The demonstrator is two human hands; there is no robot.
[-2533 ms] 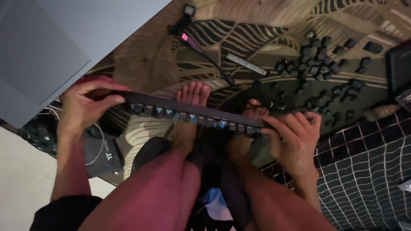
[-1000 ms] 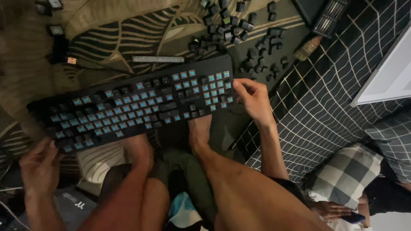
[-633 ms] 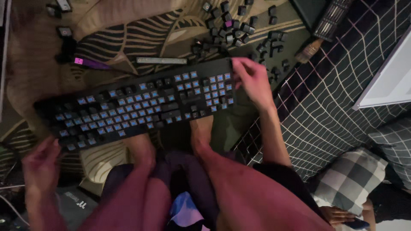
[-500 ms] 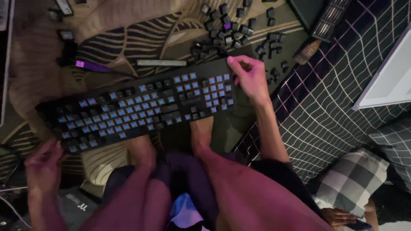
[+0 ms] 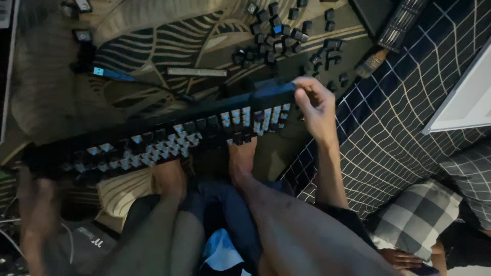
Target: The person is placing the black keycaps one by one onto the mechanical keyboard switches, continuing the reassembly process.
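1. Black keyboard point(image 5: 169, 138) with pale blue switch tops lies across the middle of the frame, above your bare feet point(image 5: 240, 158). Its long axis runs from the lower left up to the upper right, and it looks tipped so that you see its face at a slant.
2. Your right hand point(image 5: 314, 107) is at the upper right end of the keyboard. The fingers are closed over the far corner and pinch the edge, so this hand is clamped on the keyboard.
3. Your left hand point(image 5: 33, 199) is at the lower left end, near the left edge of the frame. It is blurred and dark; it seems to be under the end of the keyboard, but I cannot tell if the fingers are closed on it.
4. Both hands are at opposite ends, so the keyboard lies between them, left of the right hand.
5. Loose black keycaps point(image 5: 279, 36) lie on the leaf-pattern rug point(image 5: 153, 46) at the upper centre, beyond the right hand. A thin grey bar point(image 5: 197, 72) lies just above the keyboard.
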